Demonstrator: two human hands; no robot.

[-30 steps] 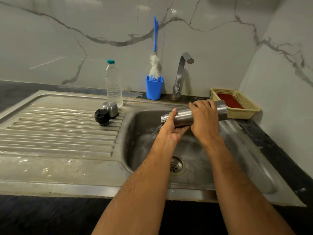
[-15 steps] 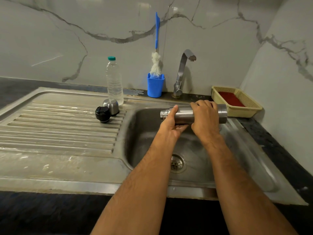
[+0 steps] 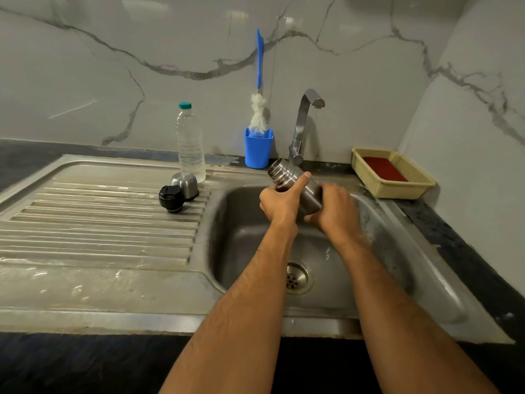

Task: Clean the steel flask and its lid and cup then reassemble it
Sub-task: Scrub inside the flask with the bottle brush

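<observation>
I have tipped the steel flask (image 3: 295,184) from level to mouth-up beneath the tap (image 3: 305,123), both hands' grip, left (image 3: 279,201) and right (image 3: 333,210), wrapped round it, ready for refilling.

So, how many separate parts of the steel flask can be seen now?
3. The flask is held over the sink by the left hand and right hand. The black lid and steel cup sit on the drainboard, touching.
</observation>
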